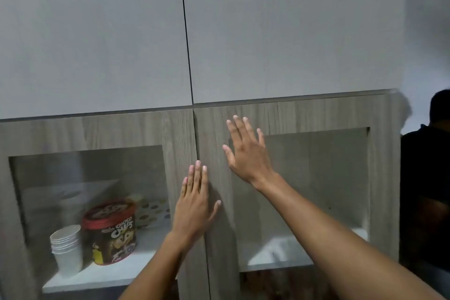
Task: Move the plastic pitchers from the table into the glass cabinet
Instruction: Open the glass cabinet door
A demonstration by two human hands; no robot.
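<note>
Pitchers are nowhere in my view, so I cannot tell where they sit, which way they point or how their long axis runs. Against the glass cabinet [219, 114], my left hand [194, 204] lies flat, fingers together, over the centre seam; my right hand [246, 151] is spread just right of it. Pressing both doors risks neither opening, or cracked glass

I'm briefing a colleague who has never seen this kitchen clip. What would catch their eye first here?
Two open hands lie flat on the closed wood-grain doors of the glass cabinet: the left hand across the centre seam, the right hand higher, on the right door. Behind the left pane stand a brown Choco tub with a red lid and stacked white paper cups.
</note>
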